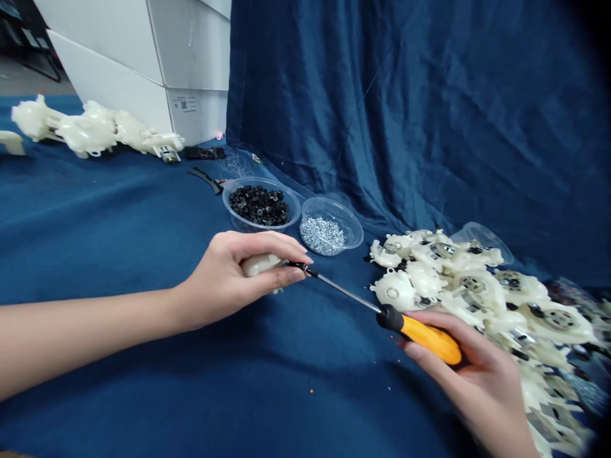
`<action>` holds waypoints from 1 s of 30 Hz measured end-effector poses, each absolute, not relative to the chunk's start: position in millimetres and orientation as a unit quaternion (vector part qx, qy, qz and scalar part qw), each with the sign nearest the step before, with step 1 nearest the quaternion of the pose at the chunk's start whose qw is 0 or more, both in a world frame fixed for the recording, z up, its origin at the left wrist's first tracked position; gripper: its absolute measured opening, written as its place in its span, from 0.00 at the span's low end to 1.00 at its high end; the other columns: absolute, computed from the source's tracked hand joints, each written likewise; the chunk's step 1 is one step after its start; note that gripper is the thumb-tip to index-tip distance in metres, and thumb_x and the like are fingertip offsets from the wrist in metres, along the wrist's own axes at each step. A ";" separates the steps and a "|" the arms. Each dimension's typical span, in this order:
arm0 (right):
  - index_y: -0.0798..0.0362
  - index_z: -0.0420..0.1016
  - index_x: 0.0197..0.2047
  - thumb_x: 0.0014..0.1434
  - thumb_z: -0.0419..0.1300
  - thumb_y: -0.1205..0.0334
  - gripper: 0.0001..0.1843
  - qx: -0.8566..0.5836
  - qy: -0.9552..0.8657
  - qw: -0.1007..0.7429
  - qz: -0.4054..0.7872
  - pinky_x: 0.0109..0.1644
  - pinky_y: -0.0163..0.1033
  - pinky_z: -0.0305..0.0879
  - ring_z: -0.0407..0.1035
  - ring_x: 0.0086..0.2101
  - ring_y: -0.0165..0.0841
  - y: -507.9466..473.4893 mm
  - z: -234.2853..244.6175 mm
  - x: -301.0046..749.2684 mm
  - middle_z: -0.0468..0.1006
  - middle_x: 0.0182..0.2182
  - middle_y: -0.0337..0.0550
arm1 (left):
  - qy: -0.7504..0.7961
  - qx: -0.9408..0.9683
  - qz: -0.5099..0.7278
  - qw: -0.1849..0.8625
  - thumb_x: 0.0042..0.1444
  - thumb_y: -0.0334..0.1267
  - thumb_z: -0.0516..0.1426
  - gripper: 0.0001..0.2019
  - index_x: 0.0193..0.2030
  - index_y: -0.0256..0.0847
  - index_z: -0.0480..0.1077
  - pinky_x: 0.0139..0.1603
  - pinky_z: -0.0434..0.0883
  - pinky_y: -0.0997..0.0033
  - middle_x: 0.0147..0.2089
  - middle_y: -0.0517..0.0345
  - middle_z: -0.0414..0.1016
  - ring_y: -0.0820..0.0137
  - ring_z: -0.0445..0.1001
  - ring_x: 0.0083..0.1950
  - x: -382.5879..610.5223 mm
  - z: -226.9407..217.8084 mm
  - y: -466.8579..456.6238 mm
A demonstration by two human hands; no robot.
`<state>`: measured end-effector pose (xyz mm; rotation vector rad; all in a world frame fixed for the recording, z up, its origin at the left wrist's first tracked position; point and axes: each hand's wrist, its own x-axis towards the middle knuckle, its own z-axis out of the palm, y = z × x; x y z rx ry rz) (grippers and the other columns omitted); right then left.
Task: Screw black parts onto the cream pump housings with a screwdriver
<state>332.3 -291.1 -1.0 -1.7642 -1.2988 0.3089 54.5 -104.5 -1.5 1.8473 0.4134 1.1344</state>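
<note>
In the middle of the head view, my left hand (224, 273) is closed around a cream plastic housing (260, 263), most of which the fingers hide. Between its fingertips sits a small black part (298, 265). My right hand (477, 362) grips a screwdriver (432, 337) by its orange and black handle. The metal shaft slants up to the left, and its tip meets the black part at my left fingertips. Whether a screw is on the tip is too small to tell.
Behind my left hand stand a clear bowl of black parts (260, 207) and a clear bowl of silver screws (324, 235). Cream housings (472, 286) are heaped at the right; more housings (95, 130) lie back left beside white boxes (191, 63). A blue curtain (405, 108) hangs behind.
</note>
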 end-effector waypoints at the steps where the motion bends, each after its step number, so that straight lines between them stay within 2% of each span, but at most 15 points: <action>1: 0.47 0.82 0.42 0.58 0.69 0.43 0.17 -0.716 -0.510 0.445 0.168 0.42 0.38 0.69 0.74 0.35 0.37 -292.2 -0.4 329.2 0.81 0.34 0.44 | 0.163 0.752 0.461 0.441 0.56 0.32 0.69 0.08 0.42 0.46 0.83 0.54 0.78 0.78 0.45 0.60 0.86 0.71 0.83 0.52 54.5 -1.6 -104.7; 4: 0.50 0.81 0.40 0.66 0.58 0.37 0.24 -0.694 -0.489 0.423 0.317 0.31 0.38 0.65 0.69 0.23 0.34 -293.2 3.8 324.8 0.75 0.20 0.41 | 0.166 0.762 0.459 0.426 0.56 0.33 0.69 0.07 0.41 0.46 0.84 0.57 0.77 0.76 0.44 0.61 0.86 0.71 0.82 0.53 54.6 -0.7 -105.5; 6: 0.51 0.80 0.41 0.66 0.58 0.38 0.24 -0.696 -0.490 0.414 0.322 0.31 0.37 0.65 0.69 0.23 0.33 -292.3 7.4 328.4 0.76 0.21 0.40 | 0.201 0.750 0.451 0.440 0.57 0.37 0.69 0.05 0.41 0.47 0.84 0.56 0.76 0.77 0.45 0.61 0.86 0.71 0.82 0.53 54.7 1.4 -105.4; 9: 0.47 0.79 0.46 0.65 0.62 0.42 0.18 -0.735 -0.530 0.373 0.200 0.37 0.36 0.69 0.75 0.33 0.35 -289.1 10.2 338.5 0.82 0.34 0.43 | 0.290 0.700 0.446 0.476 0.58 0.44 0.68 0.08 0.43 0.49 0.83 0.52 0.75 0.77 0.45 0.62 0.86 0.71 0.82 0.52 53.5 6.6 -103.8; 12: 0.44 0.77 0.52 0.67 0.61 0.45 0.16 -0.739 -0.604 0.284 0.091 0.46 0.43 0.71 0.76 0.45 0.41 -283.4 6.8 343.1 0.82 0.47 0.44 | 0.314 0.665 0.438 0.517 0.57 0.48 0.68 0.11 0.46 0.50 0.83 0.49 0.74 0.76 0.46 0.60 0.85 0.71 0.81 0.50 51.5 10.0 -102.7; 16: 0.44 0.79 0.49 0.67 0.62 0.49 0.12 -0.716 -0.677 0.159 -0.054 0.51 0.57 0.67 0.73 0.48 0.49 -272.4 4.7 330.5 0.82 0.46 0.44 | 0.258 0.649 0.411 0.586 0.56 0.47 0.68 0.11 0.44 0.48 0.84 0.48 0.71 0.75 0.47 0.57 0.81 0.71 0.77 0.50 52.3 7.9 -107.1; 18: 0.44 0.80 0.49 0.64 0.66 0.51 0.12 -0.700 -0.692 0.150 -0.099 0.53 0.62 0.63 0.71 0.52 0.54 -265.5 11.6 314.6 0.82 0.50 0.45 | 0.245 0.629 0.377 0.635 0.56 0.47 0.69 0.12 0.44 0.47 0.84 0.44 0.70 0.75 0.47 0.56 0.80 0.72 0.76 0.47 54.2 6.2 -111.3; 20: 0.44 0.80 0.54 0.62 0.69 0.52 0.17 -0.678 -0.695 0.223 -0.092 0.55 0.60 0.63 0.71 0.52 0.51 -257.0 23.2 291.6 0.80 0.53 0.46 | 0.243 0.609 0.337 0.676 0.55 0.48 0.69 0.14 0.46 0.46 0.83 0.40 0.69 0.75 0.46 0.54 0.82 0.74 0.75 0.42 56.1 5.4 -115.7; 21: 0.44 0.80 0.54 0.63 0.69 0.54 0.17 -0.659 -0.691 0.291 -0.063 0.55 0.55 0.66 0.72 0.50 0.45 -252.1 29.5 278.3 0.81 0.50 0.45 | 0.242 0.602 0.322 0.689 0.55 0.48 0.69 0.15 0.47 0.45 0.83 0.40 0.69 0.75 0.46 0.53 0.82 0.74 0.75 0.41 56.8 5.3 -117.9; 24: 0.44 0.82 0.51 0.62 0.70 0.55 0.13 -0.612 -0.648 0.443 0.100 0.40 0.40 0.69 0.72 0.35 0.33 -236.2 42.0 239.4 0.82 0.39 0.39 | 0.234 0.580 0.303 0.719 0.54 0.47 0.70 0.16 0.46 0.42 0.80 0.41 0.69 0.76 0.43 0.54 0.83 0.74 0.76 0.41 57.6 5.6 -123.5; 27: 0.46 0.86 0.43 0.60 0.72 0.57 0.07 -0.568 -0.601 0.528 0.193 0.34 0.37 0.67 0.71 0.31 0.30 -221.7 39.3 217.6 0.81 0.36 0.39 | 0.214 0.551 0.311 0.744 0.53 0.42 0.71 0.15 0.43 0.43 0.73 0.36 0.67 0.79 0.36 0.62 0.80 0.76 0.74 0.36 56.9 4.5 -127.4; 30: 0.46 0.87 0.42 0.58 0.73 0.57 0.08 -0.525 -0.538 0.568 0.335 0.36 0.37 0.69 0.73 0.32 0.30 -212.0 27.2 215.9 0.81 0.37 0.40 | 0.196 0.533 0.294 0.769 0.55 0.39 0.70 0.16 0.41 0.44 0.66 0.33 0.68 0.81 0.32 0.65 0.77 0.77 0.74 0.34 56.5 2.6 -129.1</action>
